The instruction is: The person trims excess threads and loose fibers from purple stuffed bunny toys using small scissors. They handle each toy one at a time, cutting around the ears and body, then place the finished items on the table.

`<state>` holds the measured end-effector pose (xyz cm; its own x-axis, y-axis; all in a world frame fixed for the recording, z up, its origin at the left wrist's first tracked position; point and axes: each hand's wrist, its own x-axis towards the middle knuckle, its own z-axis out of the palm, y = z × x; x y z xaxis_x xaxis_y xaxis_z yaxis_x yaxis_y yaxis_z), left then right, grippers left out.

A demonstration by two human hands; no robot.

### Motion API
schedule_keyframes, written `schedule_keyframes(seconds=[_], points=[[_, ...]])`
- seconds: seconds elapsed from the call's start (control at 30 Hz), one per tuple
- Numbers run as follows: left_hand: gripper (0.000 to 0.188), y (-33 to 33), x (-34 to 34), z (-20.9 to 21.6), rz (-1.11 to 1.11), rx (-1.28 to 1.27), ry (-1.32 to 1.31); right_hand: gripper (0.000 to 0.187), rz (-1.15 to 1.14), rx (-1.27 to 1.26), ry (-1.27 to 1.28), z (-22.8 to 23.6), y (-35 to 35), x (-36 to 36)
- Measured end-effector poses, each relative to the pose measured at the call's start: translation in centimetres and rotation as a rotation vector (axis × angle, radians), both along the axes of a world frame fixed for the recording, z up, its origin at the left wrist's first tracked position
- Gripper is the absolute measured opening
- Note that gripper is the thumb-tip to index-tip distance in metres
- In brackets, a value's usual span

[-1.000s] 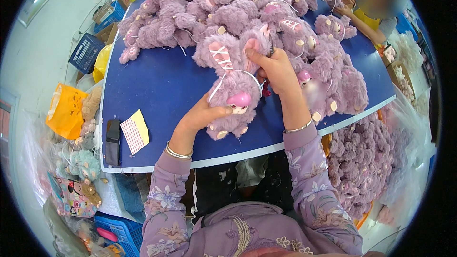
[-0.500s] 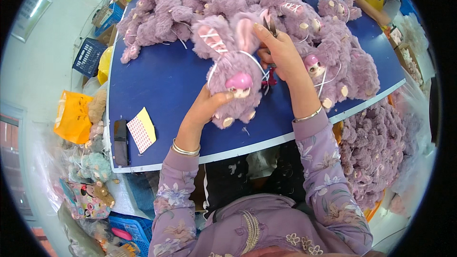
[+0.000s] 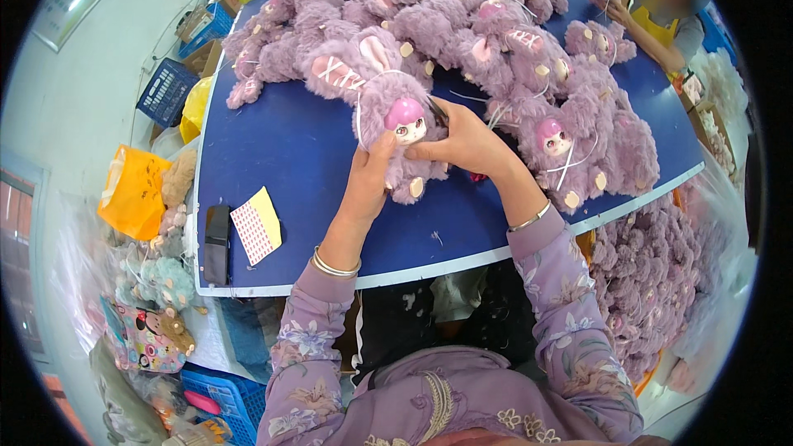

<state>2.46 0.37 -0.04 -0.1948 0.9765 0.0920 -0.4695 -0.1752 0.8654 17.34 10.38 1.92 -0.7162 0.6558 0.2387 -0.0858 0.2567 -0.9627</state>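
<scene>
Between my two hands, above the blue table (image 3: 322, 231), is a furry purple plush rabbit doll (image 3: 382, 107) with a pink fringe, a small doll face and white string round its head. My left hand (image 3: 369, 175) grips its lower left side, thumb beside the face. My right hand (image 3: 462, 142) is closed on its right side, thumb just under the face. Dark-bladed scissors (image 3: 439, 113) are tucked in that same hand; a bit of their red handle shows below it. One pink-lined ear has white crossed lacing. The doll hides most of my left fingers.
A heap of similar plush rabbits (image 3: 462, 21) covers the table's far side and right. At the left lie a black case (image 3: 217, 244) and a sticker sheet (image 3: 257, 227). A large bag of plush (image 3: 644, 272) stands at the lower right. Another person (image 3: 665, 21) sits at the far right.
My right hand has come down from the doll's ear to its side, scissors still in it. The doll has tilted left, and its face now shows fully.
</scene>
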Motion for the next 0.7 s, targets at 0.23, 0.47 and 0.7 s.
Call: schedule_keyframes(seconds=[0.23,0.47,0.7], points=[[0.038,0.4,-2.0,0.5,0.241,0.087,-0.036,0.023,0.09,0.026,-0.166,-0.8,0.0,0.2],[0.041,-1.2,-5.2,1.2,0.034,-0.124,-0.145,0.031,0.183,0.129,-0.245,1.0,-3.0,2.0],[0.066,-3.5,0.0,4.7,-0.056,-0.026,-0.061,0.031,-0.115,0.085,-0.089,4.6,-8.2,10.9]])
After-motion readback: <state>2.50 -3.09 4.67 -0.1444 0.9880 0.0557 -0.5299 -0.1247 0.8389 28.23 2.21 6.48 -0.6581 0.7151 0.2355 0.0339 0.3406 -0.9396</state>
